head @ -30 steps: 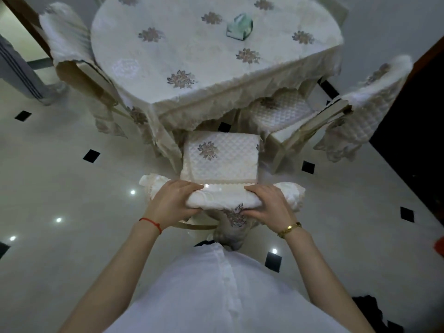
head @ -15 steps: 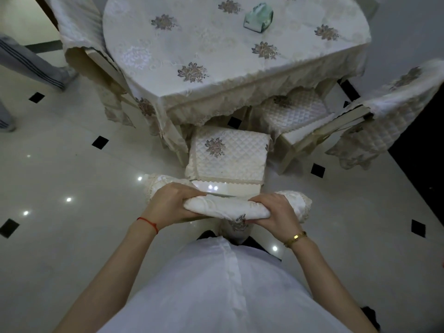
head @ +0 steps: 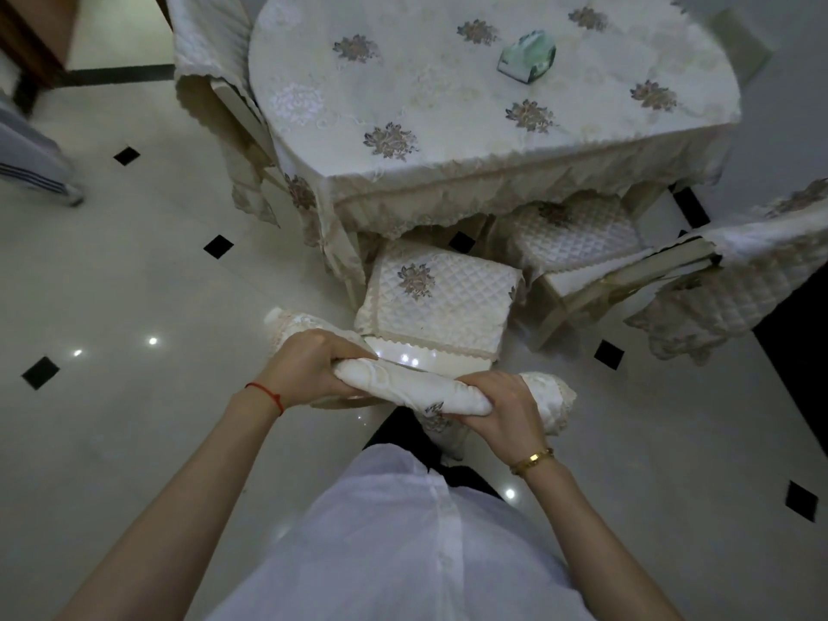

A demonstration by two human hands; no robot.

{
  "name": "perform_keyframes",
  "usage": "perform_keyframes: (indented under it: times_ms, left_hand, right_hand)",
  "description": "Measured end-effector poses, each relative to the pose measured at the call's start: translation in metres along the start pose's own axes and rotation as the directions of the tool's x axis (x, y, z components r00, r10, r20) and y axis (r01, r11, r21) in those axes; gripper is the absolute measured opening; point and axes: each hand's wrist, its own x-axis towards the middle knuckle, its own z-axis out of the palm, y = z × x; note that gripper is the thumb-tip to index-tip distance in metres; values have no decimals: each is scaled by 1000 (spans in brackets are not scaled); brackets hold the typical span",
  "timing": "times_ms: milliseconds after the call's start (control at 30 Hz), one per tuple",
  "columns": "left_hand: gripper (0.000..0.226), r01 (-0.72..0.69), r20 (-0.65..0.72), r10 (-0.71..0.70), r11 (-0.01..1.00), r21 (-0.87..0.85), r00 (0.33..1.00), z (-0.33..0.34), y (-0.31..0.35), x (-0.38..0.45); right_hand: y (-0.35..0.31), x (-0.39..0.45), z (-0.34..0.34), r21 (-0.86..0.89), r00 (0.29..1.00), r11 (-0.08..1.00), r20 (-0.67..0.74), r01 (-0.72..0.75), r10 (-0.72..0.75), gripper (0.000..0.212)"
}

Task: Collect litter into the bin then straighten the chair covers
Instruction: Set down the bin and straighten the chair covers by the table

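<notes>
A cream chair-back cover [head: 416, 389] drapes over the top rail of the chair right in front of me. It is bunched between my two hands. My left hand [head: 309, 372] grips its left part, with a red thread on that wrist. Its right part is held by my right hand [head: 504, 407], which wears a gold bracelet. Beyond the rail lies the chair's quilted seat cover [head: 437, 302] with a flower motif. No bin is in view.
A round table [head: 448, 105] under a cream lace cloth carries a green tissue pack [head: 528, 58]. A second covered chair [head: 726, 266] stands at the right, a third [head: 210, 60] at the back left. Another person's striped trouser leg [head: 31, 163] is at the left edge. Glossy tiled floor lies all around.
My hands have stayed clamped on the chair-back cover and drawn it toward me, bunching it tighter. The view has shifted, so the table sits further right.
</notes>
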Motion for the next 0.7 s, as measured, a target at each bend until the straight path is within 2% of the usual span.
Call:
perform_keyframes:
  times_ms: [233,500,700]
  left_hand:
    - [45,53,-55,-49,996,79,997,22,19,25]
    - [51,88,-123,-70,985,147,990,29,22,74]
    - [52,122,-178,-101,987,109,979,21,11,120]
  right_hand:
    - [37,18,-31,-19,998,1000,63,-2,4,31]
    - [66,81,-61,-38,991,997,119,71,-66,32]
    - [78,143,-73,-8,985,996,146,92,-90,51]
